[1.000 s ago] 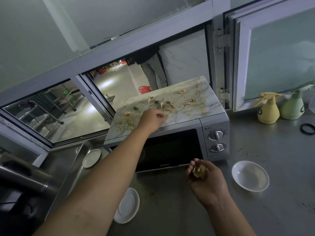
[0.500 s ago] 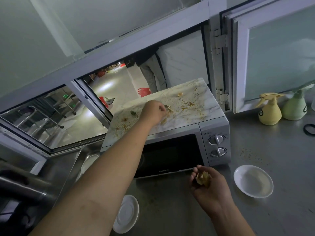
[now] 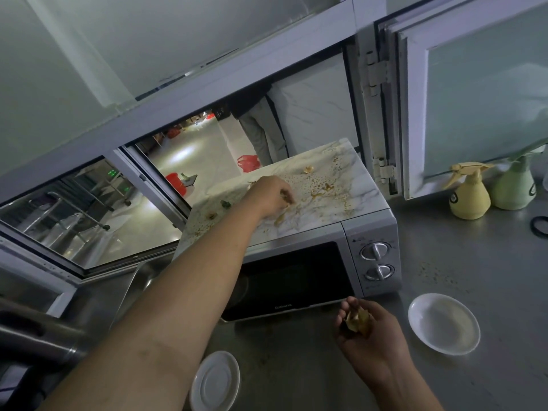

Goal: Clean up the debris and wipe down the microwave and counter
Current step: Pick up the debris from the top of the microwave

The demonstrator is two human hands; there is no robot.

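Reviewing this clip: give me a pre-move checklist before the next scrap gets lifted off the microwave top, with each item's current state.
1. Left hand on a scrap on the microwave top: ok, fingers pinch a piece.
2. Right hand holds gathered debris: ok.
3. Microwave top free of scraps: not ok, several pieces and stains left.
4. White bowl within reach for dumping: ok, beside the right hand.
5. Counter crumbs cleared: not ok.
6. Wiping cloth at hand: cannot tell, none in view.

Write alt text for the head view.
A person's left hand pinches a scrap on the stained top of a microwave, while the right hand holds collected scraps above the counter. A white bowl sits nearby.
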